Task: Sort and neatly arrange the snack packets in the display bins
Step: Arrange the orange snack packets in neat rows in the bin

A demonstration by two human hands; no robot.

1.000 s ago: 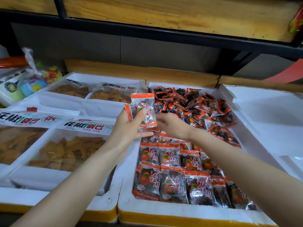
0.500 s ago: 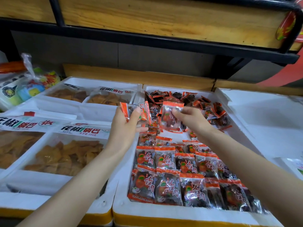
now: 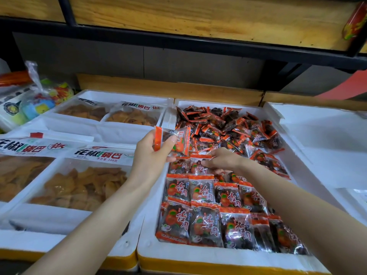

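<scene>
Left hand (image 3: 151, 155): we see it raised at centre frame, over the seam between two bins, with the fingers curled and the thumb pressed across the front of the held packets (image 3: 174, 141).
Held packets: a small bunch with clear fronts and orange edges, upright in the left hand; we cannot tell how many there are.
Right hand (image 3: 223, 159): low in the middle bin (image 3: 151, 225), palm down and fingers bent. Its fingertips (image 3: 206, 158) pinch the orange top edge of a single packet (image 3: 198, 166).
Single packet: it lies flat just above the neat rows (image 3: 208, 213), beside another like it on its left.
Neat rows: the packets overlap in lines across the lower half of the middle bin, printed faces up.
Loose heap (image 3: 234, 130): we see a jumble of the same packets filling the upper half of that bin, just beyond the right hand.
Left bin (image 3: 65, 237): white foam, at the left of the frame, holding large bags (image 3: 79, 187) of yellow-brown crisps.
Right bin (image 3: 327, 147): white foam, at the right edge, touching the middle bin.
Shelf (image 3: 198, 20): a wooden board on a black frame across the top of the frame.
</scene>
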